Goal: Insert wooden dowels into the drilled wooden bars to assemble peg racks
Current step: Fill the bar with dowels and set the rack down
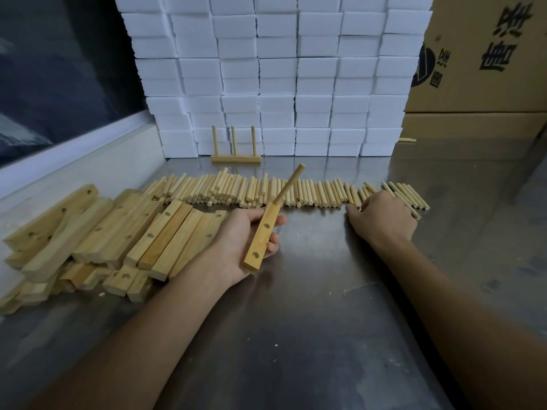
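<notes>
Small workshop / packing area. Steel surface (310,306) w/ bulk stock: row of loose dowels (296,192) across mid-frame, heap of drilled bars (97,232) at left. Stacked white foam blocks (275,69) fill top centre; printed cardboard cartons (485,54) upper right.
</notes>
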